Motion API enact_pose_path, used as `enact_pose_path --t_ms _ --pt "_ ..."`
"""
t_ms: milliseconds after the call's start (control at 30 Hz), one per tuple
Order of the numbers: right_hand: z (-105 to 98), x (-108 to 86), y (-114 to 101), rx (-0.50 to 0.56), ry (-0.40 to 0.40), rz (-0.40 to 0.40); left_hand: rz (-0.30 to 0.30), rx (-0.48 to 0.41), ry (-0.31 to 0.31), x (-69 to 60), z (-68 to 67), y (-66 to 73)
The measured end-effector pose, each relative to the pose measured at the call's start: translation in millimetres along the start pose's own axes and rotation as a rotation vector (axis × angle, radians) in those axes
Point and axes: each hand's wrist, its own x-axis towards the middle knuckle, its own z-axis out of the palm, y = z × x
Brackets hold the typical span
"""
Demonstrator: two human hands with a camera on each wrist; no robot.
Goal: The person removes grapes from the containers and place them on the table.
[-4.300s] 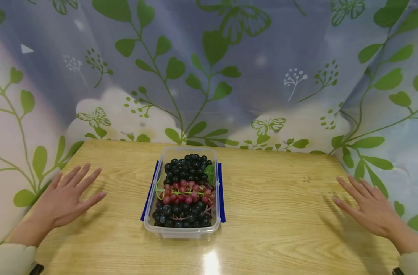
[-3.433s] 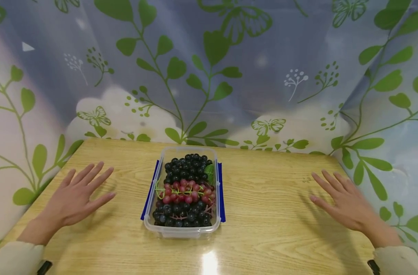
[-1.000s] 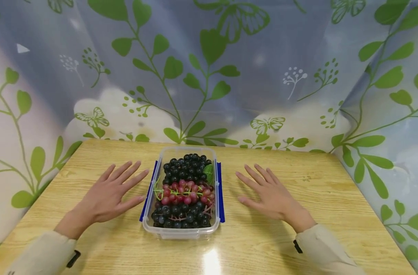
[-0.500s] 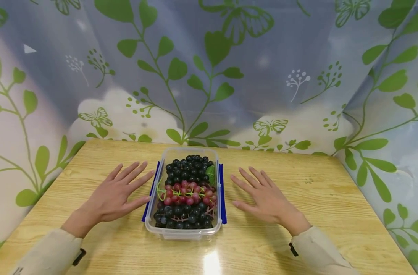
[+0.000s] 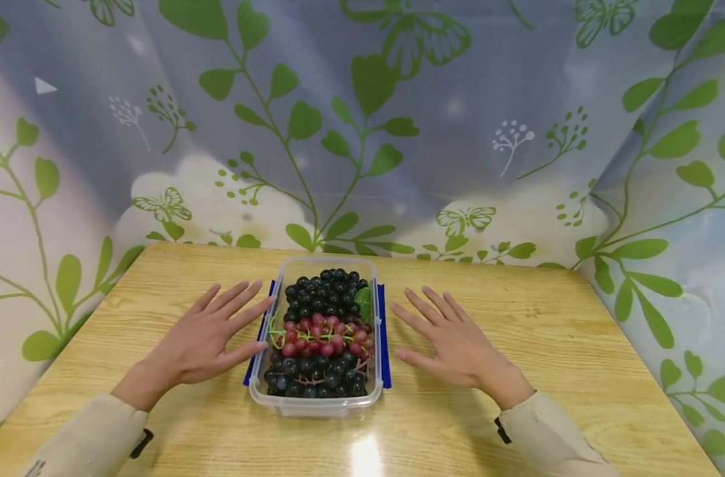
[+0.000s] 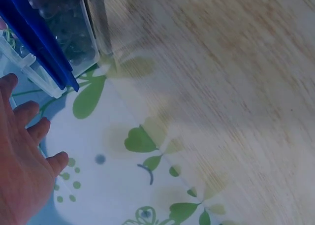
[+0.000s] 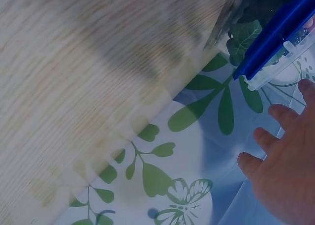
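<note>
A clear plastic food container [image 5: 314, 405] sits on the wooden table, its blue side clips [image 5: 386, 338] folded out along both long sides. Inside lie dark grapes [image 5: 323, 291] at the far and near ends, with a bunch of red grapes [image 5: 317, 334] across the middle. A green leaf [image 5: 363, 301] lies at the right inner edge. My left hand [image 5: 201, 338] is spread flat by the left side, its fingertips close to the clip; whether they touch cannot be told. To the right, my right hand [image 5: 454, 341] is spread, its fingertips just short of the clip. Both hands hold nothing.
The wooden table [image 5: 553, 358] reaches back to a printed curtain [image 5: 422, 165] with green leaves and butterflies, which also hangs at both sides. Each sleeve has a dark strap piece at the wrist.
Both hands have come inward from the table's sides toward the container, the last half second only slightly. The container and grapes stay in place.
</note>
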Motion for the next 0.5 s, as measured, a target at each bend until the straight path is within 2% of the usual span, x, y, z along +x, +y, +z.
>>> enact_pose_path --t_ms 500 --pt "-4.2 1.2 -7.5 0.008 0.011 -0.032 0.046 -0.001 -0.001 9.0 0.5 4.0"
